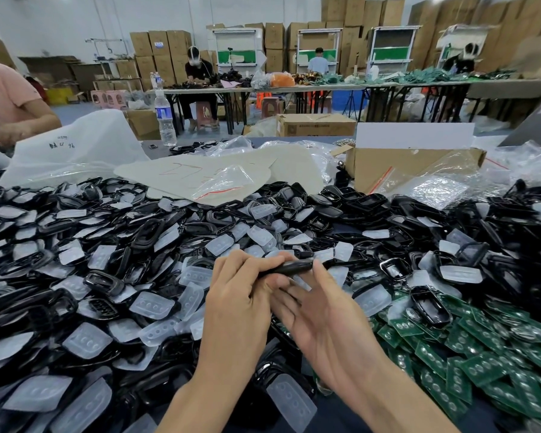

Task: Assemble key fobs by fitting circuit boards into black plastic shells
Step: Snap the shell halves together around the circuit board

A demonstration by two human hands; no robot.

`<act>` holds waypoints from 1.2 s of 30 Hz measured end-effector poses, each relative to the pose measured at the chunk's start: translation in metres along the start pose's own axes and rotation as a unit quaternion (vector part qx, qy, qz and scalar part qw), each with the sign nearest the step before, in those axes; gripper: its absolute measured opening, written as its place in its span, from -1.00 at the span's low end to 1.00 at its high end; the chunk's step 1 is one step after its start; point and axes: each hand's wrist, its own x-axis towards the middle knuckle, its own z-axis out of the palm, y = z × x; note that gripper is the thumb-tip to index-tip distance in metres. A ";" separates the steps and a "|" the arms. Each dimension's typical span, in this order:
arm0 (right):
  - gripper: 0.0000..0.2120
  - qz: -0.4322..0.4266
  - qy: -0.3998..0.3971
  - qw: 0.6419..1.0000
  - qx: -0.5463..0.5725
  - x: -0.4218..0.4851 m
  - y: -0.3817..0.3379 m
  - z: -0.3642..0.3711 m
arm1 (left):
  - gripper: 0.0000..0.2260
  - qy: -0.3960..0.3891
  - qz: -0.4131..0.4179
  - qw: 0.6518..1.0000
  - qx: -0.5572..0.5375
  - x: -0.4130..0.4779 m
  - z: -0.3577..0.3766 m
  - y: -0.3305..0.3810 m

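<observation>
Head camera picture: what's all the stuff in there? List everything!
shells: many, black, big heap in front
pads: many, milky clear, mixed among shells
boards: many, green, heap at near right
bags: several, clear, behind the heap
box: one, brown, far right
bottle: one, clear with blue label, far left
cartons: many, brown, stacked at the back
people: at least four, left edge and background
held shell: one, black, between both hands
left hand: one, grips held shell
right hand: one, thumb touches held shell's end

Left hand (238,295) gripping black shell (289,267), right hand (325,314) apparently touching it
</observation>
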 end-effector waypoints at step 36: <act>-0.61 -0.110 -0.041 0.938 -0.325 0.003 -0.008 -0.011 | -0.83 -0.062 -0.288 0.886 -0.357 0.009 -0.004 0.004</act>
